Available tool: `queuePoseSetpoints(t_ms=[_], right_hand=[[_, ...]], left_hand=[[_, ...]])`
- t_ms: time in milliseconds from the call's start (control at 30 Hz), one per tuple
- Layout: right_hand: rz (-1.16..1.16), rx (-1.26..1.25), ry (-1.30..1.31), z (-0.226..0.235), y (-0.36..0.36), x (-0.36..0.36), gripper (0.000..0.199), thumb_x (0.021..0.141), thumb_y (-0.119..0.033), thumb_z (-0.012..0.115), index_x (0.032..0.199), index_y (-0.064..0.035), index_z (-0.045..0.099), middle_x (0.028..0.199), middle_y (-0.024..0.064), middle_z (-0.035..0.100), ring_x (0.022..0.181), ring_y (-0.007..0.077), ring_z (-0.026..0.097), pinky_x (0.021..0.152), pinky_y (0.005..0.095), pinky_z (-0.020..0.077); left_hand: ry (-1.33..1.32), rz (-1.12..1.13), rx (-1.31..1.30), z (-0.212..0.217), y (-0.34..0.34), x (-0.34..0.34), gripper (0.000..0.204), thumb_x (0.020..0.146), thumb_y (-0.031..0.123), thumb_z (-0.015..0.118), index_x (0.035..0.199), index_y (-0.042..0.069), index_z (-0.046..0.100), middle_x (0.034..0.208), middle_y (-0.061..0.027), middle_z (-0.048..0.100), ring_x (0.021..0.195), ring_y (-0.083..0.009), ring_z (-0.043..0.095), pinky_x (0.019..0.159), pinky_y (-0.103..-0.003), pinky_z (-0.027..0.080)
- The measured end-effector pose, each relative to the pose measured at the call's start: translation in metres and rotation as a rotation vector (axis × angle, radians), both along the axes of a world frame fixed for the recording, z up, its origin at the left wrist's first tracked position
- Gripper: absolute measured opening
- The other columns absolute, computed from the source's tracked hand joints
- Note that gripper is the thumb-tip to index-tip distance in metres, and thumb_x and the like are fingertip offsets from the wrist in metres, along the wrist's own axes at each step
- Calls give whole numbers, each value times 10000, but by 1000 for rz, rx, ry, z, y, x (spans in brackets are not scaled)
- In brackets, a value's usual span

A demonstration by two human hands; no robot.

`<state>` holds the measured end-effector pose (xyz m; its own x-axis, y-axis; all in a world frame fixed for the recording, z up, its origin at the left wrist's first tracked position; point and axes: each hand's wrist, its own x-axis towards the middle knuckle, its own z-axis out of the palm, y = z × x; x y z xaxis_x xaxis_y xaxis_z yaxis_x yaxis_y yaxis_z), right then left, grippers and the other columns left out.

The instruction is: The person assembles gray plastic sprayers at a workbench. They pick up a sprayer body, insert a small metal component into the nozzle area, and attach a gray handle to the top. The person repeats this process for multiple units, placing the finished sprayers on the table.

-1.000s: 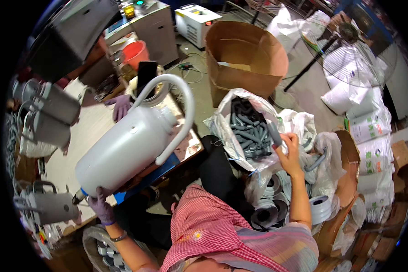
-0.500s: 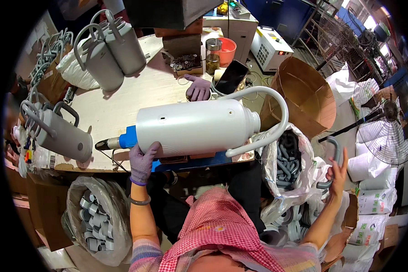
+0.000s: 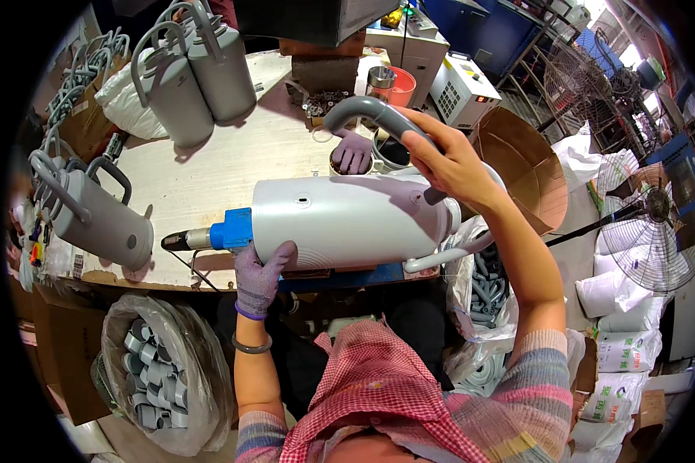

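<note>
A pale grey vacuum jug body lies on its side at the front edge of the table. Its side faces up with two mounting points, and a big curved handle runs round its neck end. My left hand, in a purple glove, grips the lower rim of the jug, next to a blue-bodied power tool with a dark tip. My bare right hand is closed round a dark grey curved handle, held over the jug's upper side; one handle end comes down close to the neck-side mounting point.
Finished grey jugs stand at the back left, another nearer. A purple glove rests over a cup behind the body. Bags of grey parts and dark handles flank me. A cardboard box and fan are right.
My right hand has swung from far right, beside the bag, in over the jug with the dark grey handle. The jug and my left hand have shifted slightly right in view.
</note>
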<state>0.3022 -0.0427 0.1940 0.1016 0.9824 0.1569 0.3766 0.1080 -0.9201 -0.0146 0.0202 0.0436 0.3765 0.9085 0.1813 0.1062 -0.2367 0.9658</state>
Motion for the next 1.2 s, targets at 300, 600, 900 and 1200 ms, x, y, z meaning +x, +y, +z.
queuePoseSetpoints(t_ms=[300,600,900,1200], right_hand=[[125,58,-407,-14,28,-16,449,981,-275,605,1395,-114,541,746,-3,561,612,68,427,547,245,374],[190,-14,-439,-8,24,-20,440,972,-241,605,1388,-113,543,770,39,617,612,86,525,581,249,441],[155,50,-424,-15,24,-18,416,965,-278,620,1346,-120,573,675,58,607,549,141,573,576,275,464],[176,-29,-453,-8,24,-19,451,951,-240,618,1359,-58,559,944,73,693,689,104,622,660,240,489]], left_hand=[[35,4,39,5,2,1,391,851,314,771,1030,-23,687,872,-135,730,785,-196,689,728,-333,531],[36,-12,-65,8,3,0,390,834,301,789,1015,-30,689,874,-122,732,786,-179,679,741,-333,531],[16,-35,-37,4,7,-1,371,821,276,800,1009,-24,691,873,-132,730,777,-203,689,737,-333,531],[47,-25,8,8,6,1,325,818,252,796,995,-3,702,863,-121,734,749,-216,704,711,-327,536]])
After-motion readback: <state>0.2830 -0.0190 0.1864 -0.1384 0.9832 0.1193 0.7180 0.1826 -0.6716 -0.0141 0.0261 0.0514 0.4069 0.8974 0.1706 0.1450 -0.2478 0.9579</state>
